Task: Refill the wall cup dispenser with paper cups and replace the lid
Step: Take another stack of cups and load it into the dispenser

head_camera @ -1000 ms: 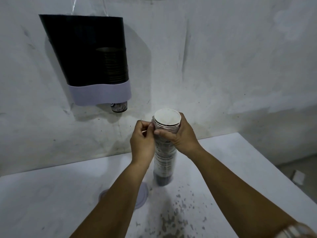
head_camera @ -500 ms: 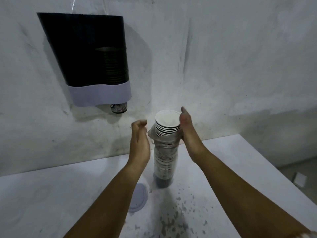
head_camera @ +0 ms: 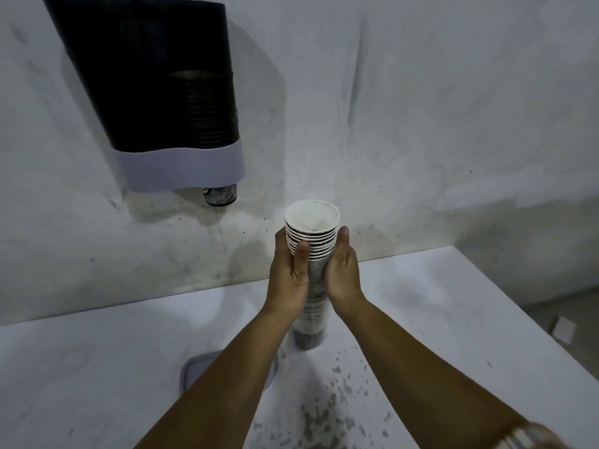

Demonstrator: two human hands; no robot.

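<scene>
**Both hands clasp cup stack below wall dispenser**

At centre frame, a tall stack of paper cups [head_camera: 311, 254] stands upright on a white table [head_camera: 453, 303], its foot on the tabletop. The left hand [head_camera: 290, 273] and right hand [head_camera: 344, 270] hold it from either side near the top, thumbs and fingers curled round the ribbed rims. Dark print bands the cups' sides, but the lettering is too blurred to read. In the upper left, a dark dispenser [head_camera: 155, 76] with a pale lower band hangs on the scuffed wall, its top cut off by the frame edge; a cup [head_camera: 219, 195] pokes out beneath, its print likewise illegible. A grey lid [head_camera: 194, 372] lies flat on the table at lower left, partly hidden by the left forearm. Dark specks dot the table near the stack's foot.
</scene>
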